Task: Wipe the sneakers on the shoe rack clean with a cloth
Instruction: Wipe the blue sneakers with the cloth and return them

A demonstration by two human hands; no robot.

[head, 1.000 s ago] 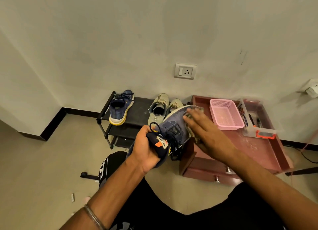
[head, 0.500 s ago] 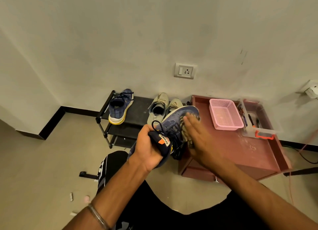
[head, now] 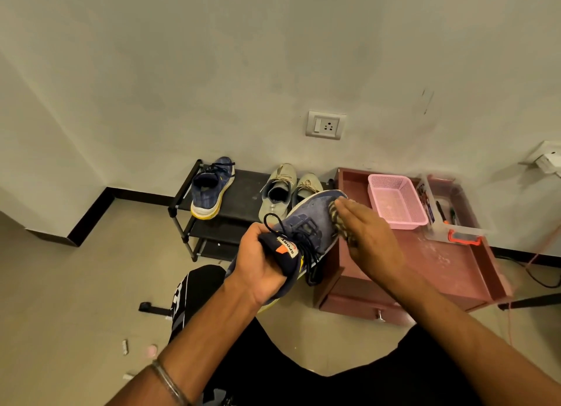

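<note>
Held aloft in front of the shoe rack (head: pixel 243 193), blue sneaker (head: pixel 306 220) gripped at the heel by left hand (head: pixel 261 266), right hand (head: pixel 368 235) fingers flat, pressing cloth (head: pixel 338 223) on toe; probably light, soft-sided, best braced at the stiffer heel.

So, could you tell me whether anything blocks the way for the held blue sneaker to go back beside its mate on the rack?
Nothing visible does: the shelf top is bare between the other blue sneaker and the beige pair.
</note>
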